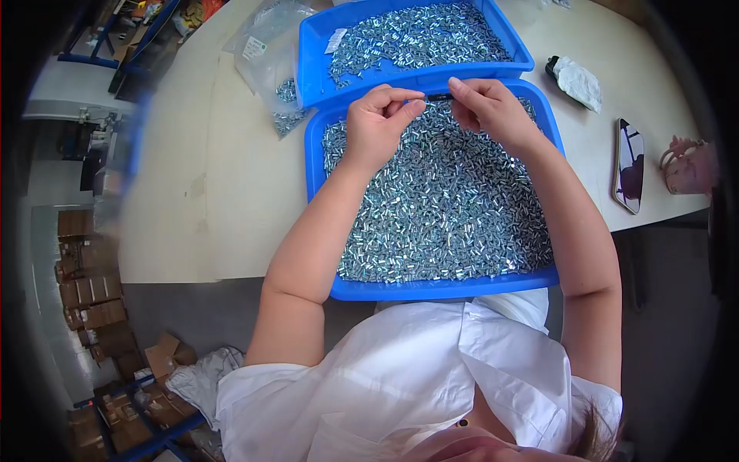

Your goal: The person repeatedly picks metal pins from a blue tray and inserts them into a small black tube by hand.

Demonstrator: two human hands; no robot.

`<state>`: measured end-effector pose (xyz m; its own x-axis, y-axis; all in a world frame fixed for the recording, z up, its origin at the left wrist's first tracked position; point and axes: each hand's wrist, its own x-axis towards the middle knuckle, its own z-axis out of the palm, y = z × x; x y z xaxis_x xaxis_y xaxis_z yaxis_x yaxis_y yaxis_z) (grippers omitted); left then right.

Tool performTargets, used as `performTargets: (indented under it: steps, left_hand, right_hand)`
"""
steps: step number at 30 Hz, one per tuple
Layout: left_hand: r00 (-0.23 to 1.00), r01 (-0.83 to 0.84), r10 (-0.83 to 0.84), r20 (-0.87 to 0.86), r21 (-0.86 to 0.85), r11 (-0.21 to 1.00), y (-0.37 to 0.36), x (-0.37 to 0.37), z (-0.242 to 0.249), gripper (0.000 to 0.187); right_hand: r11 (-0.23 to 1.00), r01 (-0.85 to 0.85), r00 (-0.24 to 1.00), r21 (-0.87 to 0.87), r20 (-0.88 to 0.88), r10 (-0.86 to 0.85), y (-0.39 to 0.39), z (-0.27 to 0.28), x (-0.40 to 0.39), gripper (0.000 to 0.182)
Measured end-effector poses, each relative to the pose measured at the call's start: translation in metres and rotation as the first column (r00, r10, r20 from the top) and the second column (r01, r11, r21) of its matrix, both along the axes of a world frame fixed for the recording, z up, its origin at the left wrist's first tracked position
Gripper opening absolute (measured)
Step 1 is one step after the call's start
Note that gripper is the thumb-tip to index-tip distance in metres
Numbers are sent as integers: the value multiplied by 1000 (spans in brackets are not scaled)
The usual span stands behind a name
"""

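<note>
Over the far part of the near blue tray [444,289], my two hands face each other. My left hand [385,123] is closed, with thumb and index finger pinched at the left end of a small dark piece [439,98]. The right end of that piece is between the thumb and fingers of my right hand [485,112]. Below them the tray holds a deep layer of small shiny metal pins [439,208]. What the dark piece is cannot be made out.
A second blue tray [312,73] with similar metal pins stands behind. Plastic bags [265,58] with some pins lie to its left. At the right are a white crumpled wrapper [577,85], a phone [630,165] and a pink mug [687,168] near the table's edge.
</note>
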<state>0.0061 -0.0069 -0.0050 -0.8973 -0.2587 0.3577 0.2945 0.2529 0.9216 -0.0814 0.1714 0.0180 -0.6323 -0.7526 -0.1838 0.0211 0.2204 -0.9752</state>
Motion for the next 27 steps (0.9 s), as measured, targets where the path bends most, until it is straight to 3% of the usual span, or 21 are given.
performTargets:
  steps: [1, 3, 4, 7, 10, 11, 13, 17, 19, 23, 25, 27]
  left_hand:
    - [1000, 2, -2, 1, -23, 1000, 1, 0, 1, 10]
    - [1000, -8, 7, 28, 21, 1000, 4, 1, 2, 10]
    - [998, -21, 17, 55, 65, 998, 4, 2, 3, 11]
    - [1000, -4, 4, -19, -7, 1000, 1, 0, -1, 10]
    - [999, -21, 19, -26, -51, 998, 2, 0, -1, 10]
    - [999, -21, 20, -26, -51, 998, 3, 0, -1, 10]
    - [999, -29, 27, 38, 61, 998, 5, 0, 0, 10]
    - [999, -36, 35, -20, -52, 998, 3, 0, 2, 9]
    - [998, -38, 33, -46, -103, 994, 3, 0, 1, 7]
    - [998, -57, 56, -23, -78, 995, 5, -1, -1, 9]
    - [995, -50, 52, 80, -33, 998, 7, 1, 0, 12]
    - [996, -28, 35, 81, -87, 996, 5, 2, 2, 13]
  right_hand:
    - [1000, 3, 1000, 1, 1, -3, 0, 0, 2, 23]
    - [953, 105, 994, -285, 48, -95, -6, 0, 11, 23]
    - [948, 123, 992, -294, 30, -120, -7, -2, 12, 25]
    - [988, 37, 997, -153, -66, -48, -3, -7, 1, 23]
    - [998, 59, 998, -8, 6, -59, -1, 3, 3, 22]
    - [998, 59, 998, -8, 6, -59, -4, 1, 6, 22]
    - [929, 198, 979, -314, 18, -203, -12, -6, 11, 33]
    - [950, 143, 977, -276, -116, -181, -8, -7, 7, 39]
    - [981, 169, 982, -97, -70, -176, -6, 1, 9, 40]
    - [983, 164, 983, -83, -74, -170, -7, 0, 9, 40]
    - [978, 184, 980, -103, -56, -190, -7, -2, 8, 40]
    - [974, 188, 980, -128, -43, -194, -7, -5, 6, 40]
